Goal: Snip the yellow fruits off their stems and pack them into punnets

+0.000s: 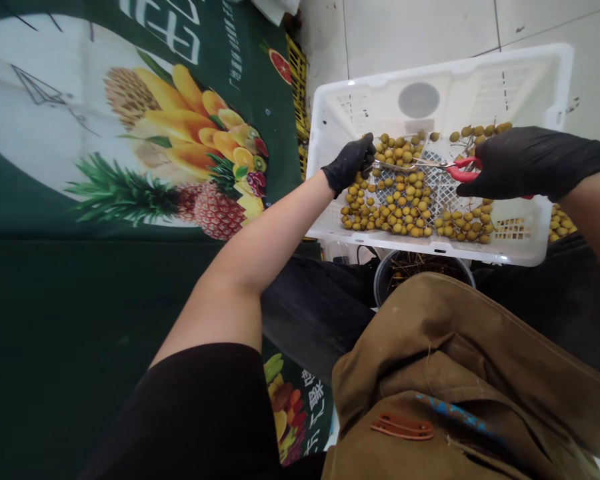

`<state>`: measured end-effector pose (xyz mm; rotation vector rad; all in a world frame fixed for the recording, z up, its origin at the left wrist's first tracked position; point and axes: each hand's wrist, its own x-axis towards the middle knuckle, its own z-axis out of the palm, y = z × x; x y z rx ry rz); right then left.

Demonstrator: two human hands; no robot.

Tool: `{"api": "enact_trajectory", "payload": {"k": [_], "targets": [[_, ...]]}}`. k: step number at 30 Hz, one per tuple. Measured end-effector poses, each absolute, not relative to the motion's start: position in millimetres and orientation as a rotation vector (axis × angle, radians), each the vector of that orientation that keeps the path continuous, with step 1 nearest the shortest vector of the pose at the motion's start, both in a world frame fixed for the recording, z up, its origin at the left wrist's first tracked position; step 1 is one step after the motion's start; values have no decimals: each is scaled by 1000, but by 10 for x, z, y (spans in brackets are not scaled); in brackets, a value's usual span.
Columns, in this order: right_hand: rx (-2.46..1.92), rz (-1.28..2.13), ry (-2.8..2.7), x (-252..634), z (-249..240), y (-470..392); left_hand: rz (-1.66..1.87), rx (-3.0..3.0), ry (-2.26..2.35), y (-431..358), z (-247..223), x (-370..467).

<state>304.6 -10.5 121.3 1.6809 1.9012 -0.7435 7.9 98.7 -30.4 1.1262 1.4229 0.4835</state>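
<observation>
My left hand (353, 163), in a black glove, is closed at the left end of a longan bunch (397, 151). The stem in its fingers is mostly hidden. My right hand (505, 163), also gloved in black, is wrapped round red-handled snips (464, 169). Their thin blades point left, close to the bunch. Both hands are over a white plastic crate (440, 249) whose mesh floor shows between the fruits. Many loose yellow-brown longans (405, 207) lie in it, some with short twigs attached.
A bucket (380, 280) of cut twigs stands below the crate's near side. More longans (560, 223) show past its right end. To the left hangs or lies a green fruit-printed sheet (130, 280), with a yellow crate (297, 87) beside it. Pale floor tiles (420, 30) lie beyond.
</observation>
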Motion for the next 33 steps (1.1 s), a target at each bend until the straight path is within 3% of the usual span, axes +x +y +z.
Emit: {"api": "enact_trajectory", "payload": {"k": [13,22,33], "targets": [[1663,-768,1854,3030,1212,-108,345,1044,1220,633,-14,-47],[1723,-925,1942,3010,991,-128,185,1071,1183,461,-222,-242],[1555,-812,2013,2868,930,-237,298,1282,1298,400,-352,-199]]}}
